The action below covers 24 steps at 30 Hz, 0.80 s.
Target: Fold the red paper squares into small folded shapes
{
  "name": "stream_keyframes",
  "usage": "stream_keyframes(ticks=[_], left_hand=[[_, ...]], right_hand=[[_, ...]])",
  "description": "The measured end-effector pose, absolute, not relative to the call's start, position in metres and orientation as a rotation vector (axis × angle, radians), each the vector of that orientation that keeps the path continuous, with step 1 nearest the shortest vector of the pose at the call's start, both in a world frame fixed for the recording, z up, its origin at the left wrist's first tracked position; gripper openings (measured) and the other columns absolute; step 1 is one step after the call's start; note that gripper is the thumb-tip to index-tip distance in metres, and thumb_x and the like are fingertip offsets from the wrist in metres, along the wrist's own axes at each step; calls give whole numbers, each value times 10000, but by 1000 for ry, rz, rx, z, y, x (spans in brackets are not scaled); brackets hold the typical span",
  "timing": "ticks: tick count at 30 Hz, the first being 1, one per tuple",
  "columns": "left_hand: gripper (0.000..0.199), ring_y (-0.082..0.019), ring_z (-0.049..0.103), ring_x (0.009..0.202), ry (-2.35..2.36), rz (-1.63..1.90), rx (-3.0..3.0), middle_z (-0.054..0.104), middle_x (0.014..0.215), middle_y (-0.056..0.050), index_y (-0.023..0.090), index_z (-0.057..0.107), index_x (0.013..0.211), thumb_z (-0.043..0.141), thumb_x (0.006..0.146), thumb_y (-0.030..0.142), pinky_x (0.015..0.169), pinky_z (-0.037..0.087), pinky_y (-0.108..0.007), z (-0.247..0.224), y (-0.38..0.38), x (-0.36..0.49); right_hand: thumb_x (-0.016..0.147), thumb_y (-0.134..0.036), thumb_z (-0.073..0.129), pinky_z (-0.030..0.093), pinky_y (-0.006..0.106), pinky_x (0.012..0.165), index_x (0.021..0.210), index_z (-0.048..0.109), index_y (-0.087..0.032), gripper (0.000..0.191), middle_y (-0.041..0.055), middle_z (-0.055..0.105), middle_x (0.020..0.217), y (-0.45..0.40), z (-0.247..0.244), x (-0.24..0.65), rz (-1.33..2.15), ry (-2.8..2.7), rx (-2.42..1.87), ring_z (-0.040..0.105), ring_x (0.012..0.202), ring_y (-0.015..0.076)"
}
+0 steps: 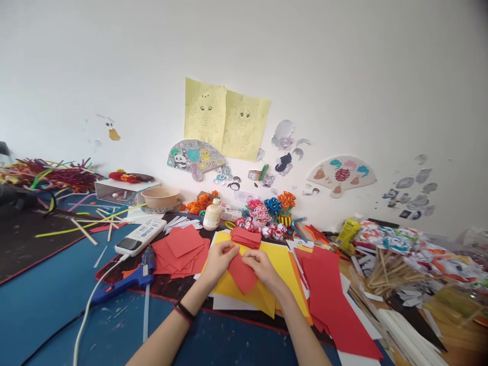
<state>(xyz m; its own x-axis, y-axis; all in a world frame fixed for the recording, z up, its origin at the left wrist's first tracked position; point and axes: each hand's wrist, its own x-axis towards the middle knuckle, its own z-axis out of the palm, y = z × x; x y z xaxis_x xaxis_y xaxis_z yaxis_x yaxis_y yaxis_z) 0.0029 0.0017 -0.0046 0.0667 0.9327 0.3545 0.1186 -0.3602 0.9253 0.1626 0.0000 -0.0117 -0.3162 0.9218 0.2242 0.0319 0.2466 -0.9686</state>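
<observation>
Between my two hands is a small piece of red paper (243, 276), tilted over yellow sheets (284, 264). My left hand (220, 260) pinches its upper left edge with thumb and fingers. At its right edge, my right hand (262, 265) has thumb and fingertips closed on the paper. Just beyond the hands lies a small stack of red paper pieces (246, 237). Left of my left hand, a pile of red paper squares (181, 251) spreads over the dark mat. Larger red sheets (331, 284) lie right of my right hand.
A blue hot glue gun (127, 281) and a white power strip (141, 236) with its cable are at left. A glue bottle (212, 215) stands behind, beside paper flowers (259, 213). At right are a yellow bottle (348, 231) and bundled wooden sticks (389, 267).
</observation>
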Motion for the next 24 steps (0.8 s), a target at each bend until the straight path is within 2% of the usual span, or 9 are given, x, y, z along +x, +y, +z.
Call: stream_keyframes(ticks=[7,12,16,18,20,22,24], left_hand=[[366,-124,495,564,1181,1519,1405,587,599,6,143,635,652,611,715,503,515,337,-211,-4,7,-8],[342,-117,511,541,1034,1533,1227,608,584,2,131,647,667,701,643,468,510,352,-209,-4,10,-5],[315,-96,495,565,1075,1757,987,606,626,8,130,647,689,726,631,429,516,340,-192,-3,19,-22],[324,-95,495,572,1083,1824,887,609,638,9,131,665,719,740,612,427,519,344,-194,-4,22,-29],[353,-112,522,607,1073,1841,809,638,682,-8,131,688,748,755,587,437,541,368,-207,-6,21,-28],[381,-131,551,647,1045,1807,760,668,728,-23,136,706,767,772,554,446,576,395,-225,-7,18,-20],[391,-144,572,680,991,1752,758,688,765,-29,148,716,780,780,540,449,617,420,-241,-8,13,-10]], right_hand=[[757,-304,582,368,263,481,608,630,-180,199,-17,547,508,-1,-7,166,1280,-1644,-879,488,453,141],[716,-240,542,360,251,428,523,589,-175,209,-18,528,447,-4,-3,176,1290,-1668,-907,465,391,125],[737,-242,520,364,233,430,503,567,-167,251,-5,532,451,-6,2,188,1249,-1706,-946,482,403,116],[766,-281,542,385,230,454,565,594,-158,241,7,565,506,-4,2,189,1155,-1632,-960,515,447,122],[798,-353,564,413,234,489,720,644,-150,231,28,618,614,-1,-3,186,1106,-1532,-962,557,512,134],[805,-423,587,439,246,527,915,657,-156,297,54,656,747,3,-9,180,1124,-1486,-955,592,582,149],[786,-454,621,455,262,563,986,653,-160,357,68,665,804,6,-16,175,1115,-1485,-943,607,627,165]])
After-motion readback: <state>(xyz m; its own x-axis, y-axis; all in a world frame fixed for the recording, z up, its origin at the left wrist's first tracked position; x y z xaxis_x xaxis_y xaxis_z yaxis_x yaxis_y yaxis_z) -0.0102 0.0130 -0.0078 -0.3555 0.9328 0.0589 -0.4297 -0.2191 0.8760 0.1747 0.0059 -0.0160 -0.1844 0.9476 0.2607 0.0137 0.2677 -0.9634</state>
